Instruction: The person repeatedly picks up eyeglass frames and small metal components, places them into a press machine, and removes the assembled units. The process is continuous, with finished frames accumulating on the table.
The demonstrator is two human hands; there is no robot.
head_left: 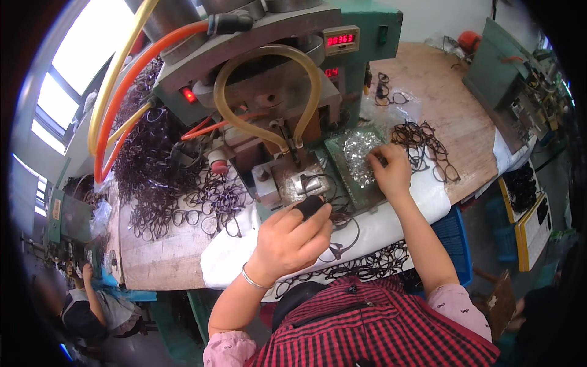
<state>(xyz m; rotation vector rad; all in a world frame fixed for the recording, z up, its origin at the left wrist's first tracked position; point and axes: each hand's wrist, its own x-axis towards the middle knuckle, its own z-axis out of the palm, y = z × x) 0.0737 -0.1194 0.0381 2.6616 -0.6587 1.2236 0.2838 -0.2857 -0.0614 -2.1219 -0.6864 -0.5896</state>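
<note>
My left hand (292,237), with a black cover on one finger, is closed around a dark eyeglass frame (359,231) in front of the machine. One rim of the frame hangs to the right of my fingers, and another part reaches up to the machine's metal fixture (304,183). At the green tray (370,199), my right hand (392,172) has its thumb and fingertips pinched together by a heap of small shiny metal pieces (359,151). Whatever lies between those fingertips is too small to make out.
The green press (367,21) stands before me, with a yellow tube loop (218,92) and a red-capped knob (219,165). Eyeglass frames pile up at left (150,159) and right (422,137); several more (373,262) lie near my lap. A blue crate (454,244) is at right.
</note>
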